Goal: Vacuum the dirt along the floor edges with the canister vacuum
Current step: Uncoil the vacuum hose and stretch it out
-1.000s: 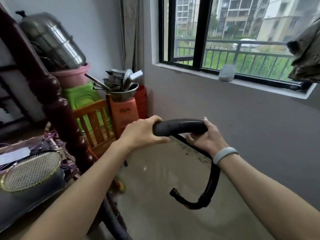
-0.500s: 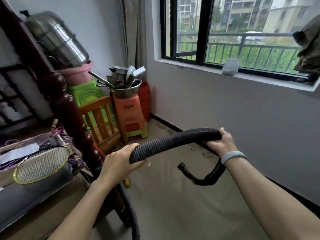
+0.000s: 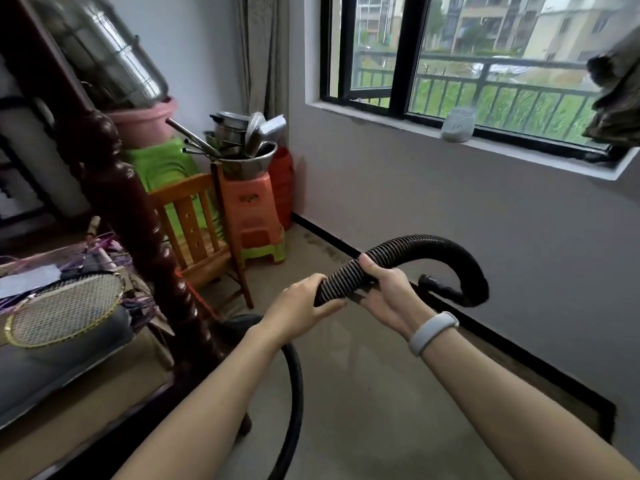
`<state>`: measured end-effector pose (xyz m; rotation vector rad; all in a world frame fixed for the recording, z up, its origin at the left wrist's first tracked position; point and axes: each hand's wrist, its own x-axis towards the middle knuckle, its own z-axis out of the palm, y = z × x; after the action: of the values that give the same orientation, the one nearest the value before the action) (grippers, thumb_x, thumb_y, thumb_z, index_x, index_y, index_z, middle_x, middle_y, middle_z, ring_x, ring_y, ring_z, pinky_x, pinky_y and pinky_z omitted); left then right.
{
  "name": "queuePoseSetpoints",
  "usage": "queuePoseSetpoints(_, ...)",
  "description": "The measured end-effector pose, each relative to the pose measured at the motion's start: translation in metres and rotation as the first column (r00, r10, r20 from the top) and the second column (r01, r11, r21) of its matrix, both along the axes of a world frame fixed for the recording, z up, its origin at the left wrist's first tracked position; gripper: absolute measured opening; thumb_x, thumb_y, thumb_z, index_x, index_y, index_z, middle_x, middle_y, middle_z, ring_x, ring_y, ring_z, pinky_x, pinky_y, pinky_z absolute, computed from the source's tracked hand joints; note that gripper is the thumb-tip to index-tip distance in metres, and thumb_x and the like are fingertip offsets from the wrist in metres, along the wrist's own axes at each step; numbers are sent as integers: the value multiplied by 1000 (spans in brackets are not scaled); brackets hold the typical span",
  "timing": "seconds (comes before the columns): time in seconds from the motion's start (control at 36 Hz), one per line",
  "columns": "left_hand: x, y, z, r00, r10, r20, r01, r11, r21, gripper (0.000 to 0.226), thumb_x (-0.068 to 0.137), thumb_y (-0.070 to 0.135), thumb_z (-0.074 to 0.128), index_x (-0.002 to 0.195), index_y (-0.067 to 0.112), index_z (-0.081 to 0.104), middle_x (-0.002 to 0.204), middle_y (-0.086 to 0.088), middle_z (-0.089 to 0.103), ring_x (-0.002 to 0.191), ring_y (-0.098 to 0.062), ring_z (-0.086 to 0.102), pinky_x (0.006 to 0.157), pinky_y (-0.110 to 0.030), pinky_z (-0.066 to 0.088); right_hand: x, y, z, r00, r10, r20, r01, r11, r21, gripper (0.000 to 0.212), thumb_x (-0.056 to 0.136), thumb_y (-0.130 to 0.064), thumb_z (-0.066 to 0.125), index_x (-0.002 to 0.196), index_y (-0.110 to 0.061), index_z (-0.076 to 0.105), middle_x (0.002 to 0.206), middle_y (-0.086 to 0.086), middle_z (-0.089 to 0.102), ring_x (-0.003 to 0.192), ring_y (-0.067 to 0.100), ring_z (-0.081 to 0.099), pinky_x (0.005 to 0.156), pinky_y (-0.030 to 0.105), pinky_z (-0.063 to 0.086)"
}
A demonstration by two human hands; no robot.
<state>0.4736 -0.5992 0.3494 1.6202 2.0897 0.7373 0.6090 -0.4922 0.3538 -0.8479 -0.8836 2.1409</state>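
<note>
Now both hands, left hand, right hand, gripping hose, arching rightward, end hooking back left.

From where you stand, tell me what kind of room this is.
Probably a lived-in room of a flat, partly used for storage: a window facing apartment blocks, a carved wooden bedpost, and metal pots piled on a plastic stool in the corner.
</note>
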Motion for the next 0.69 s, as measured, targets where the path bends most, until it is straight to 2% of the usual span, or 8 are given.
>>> queuePoseSetpoints(0.06, 4, 6, -1, 999, 12, 36, -13, 1000, 15, 36, 88, 49, 59, 113, 25, 50, 93, 5, 60, 87, -16, 61, 79, -37, 51, 3, 1, 4, 1000, -18, -5, 19, 999, 47, 8, 92, -12, 60, 94, -7, 54, 87, 9, 60, 86, 23, 60, 85, 44, 51)
queuePoseSetpoints(0.11, 2, 2, -4, 999, 13, 40, -15, 999, 31, 32, 90, 47, 57, 112, 25, 50, 94, 4, 61, 87, -17, 60, 78, -36, 49, 13, 12, 9, 997, -48, -64, 47, 999, -14, 7, 92, -13, 59, 94, -7, 56, 90, 9, 60, 89, 25, 60, 91, 43, 49)
queuePoseSetpoints(0.17, 1, -6, -9, 999, 11, 34, -12, 999, 49, 30, 92, 46, 55, 114, 25, 50, 96, 5, 60, 87, -14, 58, 76, -33, 48, 28, 28, 10, 983, -121, -139, 105, 988, -117, 15, 94, -15, 56, 103, -4, 55, 101, 13, 61, 101, 30, 58, 99, 45, 46)
queuePoseSetpoints(0.31, -13, -37, -38, 999, 31, 36, -32, 999, 39, 25, 92, 42, 55, 114, 33, 47, 98, 17, 55, 90, -5, 56, 80, -29, 49, 54, 46, -7, 945, -259, -201, 203, 943, -263, 31, 98, -20, 51, 122, -2, 50, 110, 19, 61, 108, 34, 58, 100, 46, 44)
queuePoseSetpoints(0.39, -27, -55, -51, 997, 49, 59, -49, 999, -6, 25, 93, 37, 56, 115, 33, 46, 103, 14, 55, 94, -6, 56, 86, -31, 49, 53, 47, -16, 921, -329, -209, 251, 911, -328, 45, 97, -21, 54, 135, 2, 45, 121, 20, 58, 116, 36, 56, 99, 48, 45)
queuePoseSetpoints(0.5, -43, -71, -67, 997, 48, 57, -42, 994, -101, 30, 92, 40, 57, 117, 35, 44, 107, 14, 56, 100, -6, 56, 90, -33, 48, 31, 35, -17, 930, -337, -145, 304, 929, -211, 44, 95, -14, 58, 135, 0, 44, 122, 17, 57, 107, 33, 59, 76, 46, 55)
queuePoseSetpoints(0.58, -41, -68, -64, 997, 23, 78, -12, 990, -141, 40, 88, 47, 60, 122, 33, 45, 111, 14, 58, 103, -4, 56, 89, -29, 48, 13, 23, -11, 962, -233, -138, 230, 972, -42, 22, 96, -9, 55, 115, -3, 47, 110, 17, 57, 99, 34, 59, 83, 46, 54)
queuePoseSetpoints(0.69, -19, -37, -33, 990, -39, 135, 47, 997, -61, 37, 90, 48, 58, 121, 37, 42, 106, 16, 57, 99, -3, 56, 79, -22, 45, -2, -3, -2, 992, -110, -55, 119, 970, 212, 29, 94, -6, 58, 119, -5, 44, 109, 15, 56, 104, 32, 60, 92, 45, 52)
